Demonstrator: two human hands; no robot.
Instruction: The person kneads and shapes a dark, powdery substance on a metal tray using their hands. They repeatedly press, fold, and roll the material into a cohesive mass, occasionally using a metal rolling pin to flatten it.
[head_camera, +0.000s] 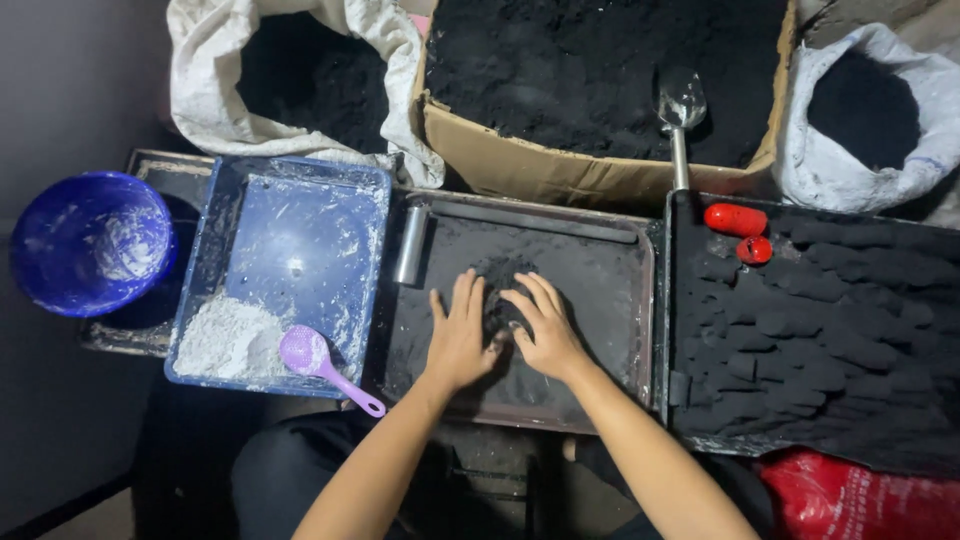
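Dim floor-level workspace, everything dusted in black. Dead centre is a dark metal tray (600, 250) with a small mound of black powder (500, 290) on it, and both hands are on that mound. The left hand (458, 335) lies flat with its fingers (466, 295) spread, palm down on the left side of the heap; the right hand (543, 330) mirrors it, fingers (535, 298) spread and pressing in from the right. Neither one is pinching or gripping anything, just cupping the pile between them.

My read: this is the gathering and kneading stage, the powder being pushed together into a lump. Next move probably calls for squeezing it tighter and keeping the loose stuff from spreading over the tray.

Count of what's around:
- one metal cylinder (411, 245) lying at the tray's left edge
- one blue plastic tray (300, 230) to the left, with one heap of white powder (228, 340) and one purple scoop (318, 362) in it
- one blue bowl (90, 242) further left
- one cardboard box (560, 170) of black powder behind, with one metal scoop (680, 110) resting in it
- two white sacks of black powder, one behind on the left (300, 70), one on the right (865, 115)
- two red cylinders (738, 222) on the right-hand board, which carries rows of black shaped pieces (830, 340), too many and too dark to count
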